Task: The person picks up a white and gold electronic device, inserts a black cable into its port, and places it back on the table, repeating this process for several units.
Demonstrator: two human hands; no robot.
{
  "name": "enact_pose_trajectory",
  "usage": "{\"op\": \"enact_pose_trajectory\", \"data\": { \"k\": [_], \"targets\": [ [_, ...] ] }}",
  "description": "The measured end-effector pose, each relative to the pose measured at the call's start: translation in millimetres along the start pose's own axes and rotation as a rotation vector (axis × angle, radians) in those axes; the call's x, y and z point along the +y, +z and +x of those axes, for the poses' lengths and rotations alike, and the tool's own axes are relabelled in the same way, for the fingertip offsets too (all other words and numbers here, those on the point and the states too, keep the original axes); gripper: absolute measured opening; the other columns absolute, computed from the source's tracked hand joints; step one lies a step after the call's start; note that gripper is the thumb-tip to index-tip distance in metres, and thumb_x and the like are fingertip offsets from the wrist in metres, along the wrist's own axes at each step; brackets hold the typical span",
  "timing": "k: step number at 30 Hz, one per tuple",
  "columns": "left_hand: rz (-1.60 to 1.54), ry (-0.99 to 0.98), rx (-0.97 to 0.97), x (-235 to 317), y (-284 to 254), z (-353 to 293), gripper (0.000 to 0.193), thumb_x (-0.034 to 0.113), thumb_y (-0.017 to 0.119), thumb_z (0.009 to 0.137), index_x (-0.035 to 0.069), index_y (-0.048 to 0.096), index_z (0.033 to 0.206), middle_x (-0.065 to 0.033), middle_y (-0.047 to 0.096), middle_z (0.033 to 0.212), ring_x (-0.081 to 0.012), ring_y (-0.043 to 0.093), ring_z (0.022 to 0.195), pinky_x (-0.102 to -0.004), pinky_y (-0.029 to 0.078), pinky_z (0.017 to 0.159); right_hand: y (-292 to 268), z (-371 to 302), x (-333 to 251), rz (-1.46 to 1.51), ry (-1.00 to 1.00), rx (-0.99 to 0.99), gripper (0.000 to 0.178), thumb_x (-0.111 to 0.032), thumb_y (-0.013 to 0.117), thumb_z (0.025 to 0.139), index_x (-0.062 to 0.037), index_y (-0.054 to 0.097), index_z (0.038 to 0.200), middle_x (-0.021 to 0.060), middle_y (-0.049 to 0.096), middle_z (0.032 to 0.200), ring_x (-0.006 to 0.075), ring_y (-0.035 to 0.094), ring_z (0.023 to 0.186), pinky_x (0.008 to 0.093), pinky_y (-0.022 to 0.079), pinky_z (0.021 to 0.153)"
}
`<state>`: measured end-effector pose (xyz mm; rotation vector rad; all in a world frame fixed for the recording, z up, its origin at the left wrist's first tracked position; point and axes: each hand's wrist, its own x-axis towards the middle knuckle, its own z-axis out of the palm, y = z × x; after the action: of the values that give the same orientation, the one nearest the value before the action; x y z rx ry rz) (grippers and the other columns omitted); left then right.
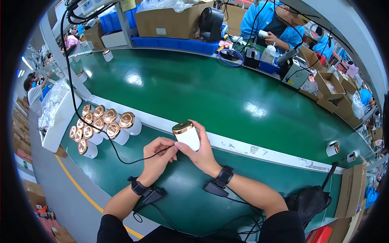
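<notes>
My right hand (204,156) is closed round a white cylindrical device (190,140) with a shiny rose-gold top, held tilted above the green work table (178,194). Pinched in my left hand (158,158) is the end of a black cable (133,163), right against the lower side of the device. Whether the plug sits in a socket there is hidden by my fingers. To the left stands a cluster of several like devices (115,131), white with rose-gold tops, close together on the table.
Beyond a white rail (243,149) runs a green belt (162,81) carrying a few more devices (333,149). The black cable hangs from above on the left. A black bag (310,202) and a cardboard box (350,190) are at right. Across the belt, a person in blue (251,24) handles a white piece.
</notes>
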<state>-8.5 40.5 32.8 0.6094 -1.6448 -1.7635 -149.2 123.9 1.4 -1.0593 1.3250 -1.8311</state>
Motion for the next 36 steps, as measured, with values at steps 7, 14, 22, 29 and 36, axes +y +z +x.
{"op": "enact_pose_trajectory", "data": {
  "k": [7,14,22,29,36],
  "targets": [
    [0.003,0.028,-0.009,-1.6,0.2,0.8,0.006,-0.005,0.065,0.086,-0.003,0.06,0.087,-0.0071,0.063,0.087,-0.0093,0.061,0.063,-0.0204,0.045,0.051,-0.4,2.7,-5.8,-0.043,0.025,0.012,0.072,-0.023,0.076,0.084,-0.0035,0.034,0.139,0.0123,0.058,0.12,0.0206,0.057,0.111,0.0334,0.046,0.095],
    [0.014,0.068,-0.041,2.2,2.6,-0.5,0.005,-0.007,0.064,0.085,-0.005,0.06,0.085,-0.009,0.063,0.087,-0.0105,0.059,0.062,-0.0216,0.047,0.052,-4.5,1.1,-4.6,0.081,0.115,-0.005,0.071,-0.024,0.076,0.083,-0.0054,0.037,0.138,0.0137,0.059,0.117,0.0199,0.06,0.105,0.0328,0.049,0.089],
    [-0.052,0.177,-0.042,4.8,2.8,0.1,0.003,-0.007,0.064,0.085,-0.007,0.062,0.084,-0.009,0.064,0.085,-0.0112,0.062,0.066,-0.0226,0.05,0.055,-28.6,21.7,0.9,-0.056,0.016,0.158,0.059,-0.019,0.072,0.084,-0.0026,0.042,0.132,0.0074,0.06,0.112,0.0166,0.059,0.098,0.0289,0.047,0.088],
    [0.054,0.284,-0.031,3.7,-6.3,3.2,0.002,-0.005,0.066,0.085,-0.005,0.064,0.086,-0.0076,0.065,0.084,-0.0095,0.063,0.068,-0.0225,0.051,0.059,-28.8,32.2,-6.9,-0.236,-0.108,0.24,0.062,-0.022,0.072,0.084,0.0008,0.04,0.132,0.0109,0.055,0.119,0.0172,0.056,0.104,0.0291,0.046,0.088],
    [0.053,0.171,0.035,15.6,-6.4,9.1,0.005,-0.001,0.066,0.087,-0.004,0.064,0.091,-0.0056,0.066,0.08,-0.0081,0.062,0.066,-0.0198,0.048,0.056,-63.8,59.4,-15.8,-0.435,-0.201,0.391,0.082,-0.022,0.078,0.08,0.0003,0.028,0.14,0.014,0.052,0.12,0.0207,0.056,0.105,0.0305,0.047,0.089]
  ]
}}
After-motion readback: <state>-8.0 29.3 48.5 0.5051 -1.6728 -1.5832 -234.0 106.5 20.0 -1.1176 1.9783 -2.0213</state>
